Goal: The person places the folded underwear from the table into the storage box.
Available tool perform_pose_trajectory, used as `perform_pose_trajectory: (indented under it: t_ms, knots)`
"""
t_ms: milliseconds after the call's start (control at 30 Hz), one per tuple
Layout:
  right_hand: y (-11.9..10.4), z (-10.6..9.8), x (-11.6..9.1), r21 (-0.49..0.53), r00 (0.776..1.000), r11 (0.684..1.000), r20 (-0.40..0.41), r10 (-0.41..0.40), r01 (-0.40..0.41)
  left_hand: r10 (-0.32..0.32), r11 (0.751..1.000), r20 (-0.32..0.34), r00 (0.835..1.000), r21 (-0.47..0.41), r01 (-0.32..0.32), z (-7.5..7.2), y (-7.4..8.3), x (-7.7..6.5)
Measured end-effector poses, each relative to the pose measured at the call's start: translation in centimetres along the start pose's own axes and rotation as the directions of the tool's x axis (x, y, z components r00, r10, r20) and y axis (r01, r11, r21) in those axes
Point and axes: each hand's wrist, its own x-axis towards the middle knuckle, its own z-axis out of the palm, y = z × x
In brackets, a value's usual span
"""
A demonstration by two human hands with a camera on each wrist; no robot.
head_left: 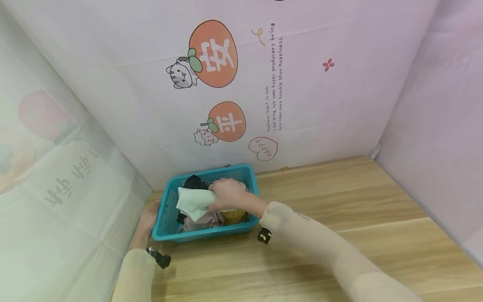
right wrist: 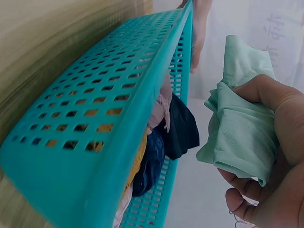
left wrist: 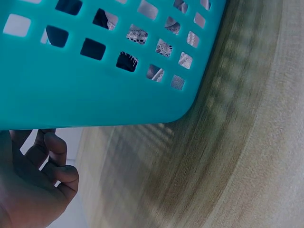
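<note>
A folded mint-green piece of clothing [head_left: 194, 201] is in my right hand [head_left: 228, 193], above the turquoise basket [head_left: 205, 234]. In the right wrist view, thumb and fingers pinch the soft mint-green fabric [right wrist: 244, 128]. My left hand [head_left: 148, 220] holds the basket's left end, fingertips at the rim. The left wrist view shows that hand [left wrist: 35, 185] with some fingers bent beside the basket wall [left wrist: 95, 99]. Inside the basket lie a black garment [head_left: 194, 183], a greyish-pink one [head_left: 203, 222] with lace, a mustard-yellow one [head_left: 233, 216] and a navy one [right wrist: 151, 161].
The basket stands on a wood-grain tabletop [head_left: 320, 201], near the back left corner. Behind it rises a printed cloth wall [head_left: 309, 105]. Similar cloth hangs at the left [head_left: 75, 126] and right [head_left: 434, 147]. Small black cameras [head_left: 265, 235] are strapped to both wrists.
</note>
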Motion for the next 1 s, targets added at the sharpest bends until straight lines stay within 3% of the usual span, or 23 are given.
perform_pose_trajectory:
  t_ms: [267, 1000]
  knots:
    - [-1.4, 0.3, 0.7, -0.008, 0.999, 0.999, -0.004, -0.041, 0.041, -0.001, 1.000, -0.012, 1.000, 0.023, 0.001, -0.1, -0.1, 0.4]
    - [-4.4, 3.5, 2.7, -0.127, 1.000, 0.992, 0.010, -0.019, 0.020, 0.025, 0.995, -0.007, 1.000, 0.093, -0.025, -0.4, -0.3, 0.2]
